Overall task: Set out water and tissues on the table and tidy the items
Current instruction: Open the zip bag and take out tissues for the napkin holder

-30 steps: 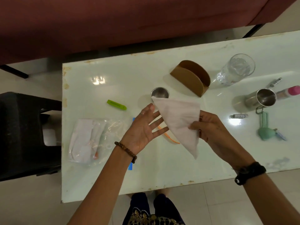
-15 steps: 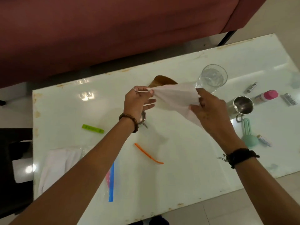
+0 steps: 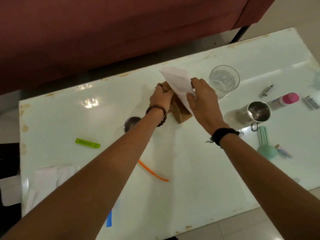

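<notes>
A folded white tissue stands tilted in the slot of the brown wooden tissue holder at the middle of the white table. My right hand pinches the tissue's right edge. My left hand grips the holder's left side, fingers closed on its rim. Just right of my right hand stands a clear glass of water. A plastic bag of white tissues lies at the near left, partly hidden by my left forearm.
A small steel cup sits beside my left forearm and a steel mug at the right. A green clip, an orange strip, a pink-capped bottle, batteries and a mint-green tool lie scattered. A maroon sofa runs behind the table.
Both hands moved away from me with the tissue, from above the near table to the holder. The tissue now sits in the holder's slot, and my left hand went from the tissue to the holder.
</notes>
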Demonstrator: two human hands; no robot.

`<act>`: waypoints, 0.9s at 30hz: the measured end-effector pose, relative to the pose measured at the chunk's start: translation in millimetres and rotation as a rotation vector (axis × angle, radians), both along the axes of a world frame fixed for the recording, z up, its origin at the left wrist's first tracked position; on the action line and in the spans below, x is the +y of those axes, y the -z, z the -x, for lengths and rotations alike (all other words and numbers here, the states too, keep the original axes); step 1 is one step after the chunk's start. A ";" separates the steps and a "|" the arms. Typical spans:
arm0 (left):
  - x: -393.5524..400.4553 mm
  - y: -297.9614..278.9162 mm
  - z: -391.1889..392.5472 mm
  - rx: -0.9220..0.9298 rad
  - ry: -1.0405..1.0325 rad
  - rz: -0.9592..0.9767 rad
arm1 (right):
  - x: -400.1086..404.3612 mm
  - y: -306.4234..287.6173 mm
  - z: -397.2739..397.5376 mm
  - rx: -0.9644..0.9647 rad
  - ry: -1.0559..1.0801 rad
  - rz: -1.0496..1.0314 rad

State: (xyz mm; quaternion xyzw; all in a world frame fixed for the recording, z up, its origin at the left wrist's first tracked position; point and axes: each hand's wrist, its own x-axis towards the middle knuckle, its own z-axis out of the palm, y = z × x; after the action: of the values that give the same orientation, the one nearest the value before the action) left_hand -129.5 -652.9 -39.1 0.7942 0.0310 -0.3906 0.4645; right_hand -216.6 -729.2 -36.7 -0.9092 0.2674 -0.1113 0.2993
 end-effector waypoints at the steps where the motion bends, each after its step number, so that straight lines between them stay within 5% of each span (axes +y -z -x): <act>1: 0.5 -1.1 -1.0 -0.009 0.036 -0.005 | 1.2 2.3 -0.7 -0.007 0.032 0.000; 27: 12.0 18.4 5.8 -0.209 0.176 -0.002 | 18.8 30.4 15.3 -0.111 0.259 -0.300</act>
State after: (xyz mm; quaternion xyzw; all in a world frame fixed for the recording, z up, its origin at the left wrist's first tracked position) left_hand -135.2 -640.9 -57.5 0.8308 -0.0871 -0.3448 0.4281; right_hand -231.8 -710.4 -67.0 -0.8048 0.3787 -0.1576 0.4289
